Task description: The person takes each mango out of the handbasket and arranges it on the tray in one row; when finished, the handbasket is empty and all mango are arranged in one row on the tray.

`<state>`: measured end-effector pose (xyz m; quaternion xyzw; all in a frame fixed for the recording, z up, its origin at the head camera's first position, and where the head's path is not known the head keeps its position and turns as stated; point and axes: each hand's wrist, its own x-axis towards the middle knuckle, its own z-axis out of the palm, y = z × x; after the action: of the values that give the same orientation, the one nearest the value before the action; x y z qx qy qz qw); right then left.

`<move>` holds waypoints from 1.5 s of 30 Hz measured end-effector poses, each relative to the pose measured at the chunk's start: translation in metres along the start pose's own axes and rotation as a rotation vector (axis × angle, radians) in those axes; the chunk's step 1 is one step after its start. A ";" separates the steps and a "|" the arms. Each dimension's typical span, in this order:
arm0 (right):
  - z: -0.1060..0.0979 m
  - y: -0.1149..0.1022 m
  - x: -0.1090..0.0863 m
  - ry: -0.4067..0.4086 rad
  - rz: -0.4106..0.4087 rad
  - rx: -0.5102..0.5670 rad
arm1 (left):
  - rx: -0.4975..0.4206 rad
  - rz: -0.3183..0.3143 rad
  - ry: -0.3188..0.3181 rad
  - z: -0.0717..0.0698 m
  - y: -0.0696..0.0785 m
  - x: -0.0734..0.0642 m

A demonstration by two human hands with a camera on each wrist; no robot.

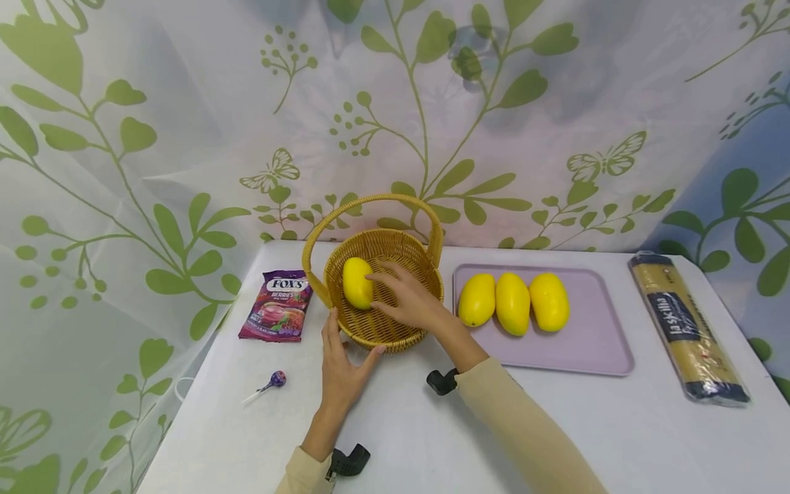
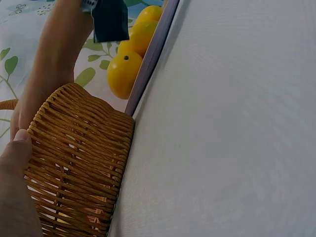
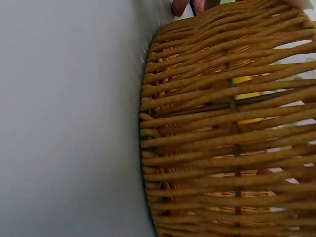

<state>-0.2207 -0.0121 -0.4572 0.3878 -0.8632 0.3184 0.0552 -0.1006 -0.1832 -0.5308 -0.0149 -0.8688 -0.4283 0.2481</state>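
Note:
A yellow wicker basket (image 1: 395, 241) with a tall arched handle stands at the back of the table. One yellow mango (image 1: 356, 283) lies inside it, against the left wall. Over the basket's inside reaches my right hand (image 1: 404, 296), fingers extended and spread, their tips beside the mango. My left hand (image 1: 343, 370) rests on the basket's near left side with fingers straight and thumb apart. In the left wrist view, the left thumb (image 2: 19, 143) touches the rim. Through the weave in the right wrist view, bits of yellow show behind the basket wall (image 3: 197, 148).
Right of the basket, a pale purple tray (image 1: 592, 329) bears three mangoes (image 1: 513, 304) side by side. A spaghetti pack (image 1: 685, 326) lies farther right. At left are a Fox's candy bag (image 1: 278, 307) and a lollipop (image 1: 277, 379). A leaf-patterned curtain (image 1: 432, 123) hangs behind the table.

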 end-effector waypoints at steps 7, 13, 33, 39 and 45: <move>0.010 0.004 0.018 -0.095 0.075 0.030 | 0.005 0.008 -0.002 0.000 0.001 0.000; 0.016 0.008 0.029 -0.173 0.116 0.081 | 0.013 0.017 -0.002 0.000 0.002 0.001; 0.029 0.010 0.034 -0.306 0.059 0.162 | 0.018 0.002 -0.007 0.001 -0.002 -0.001; 0.029 0.010 0.033 -0.309 0.060 0.159 | 0.019 -0.002 -0.009 0.001 -0.003 0.000; 0.028 0.008 0.033 -0.297 0.064 0.159 | 0.024 0.004 -0.010 0.001 -0.003 0.000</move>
<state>-0.2449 -0.0451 -0.4723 0.4060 -0.8459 0.3266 -0.1138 -0.1011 -0.1842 -0.5333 -0.0160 -0.8751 -0.4172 0.2446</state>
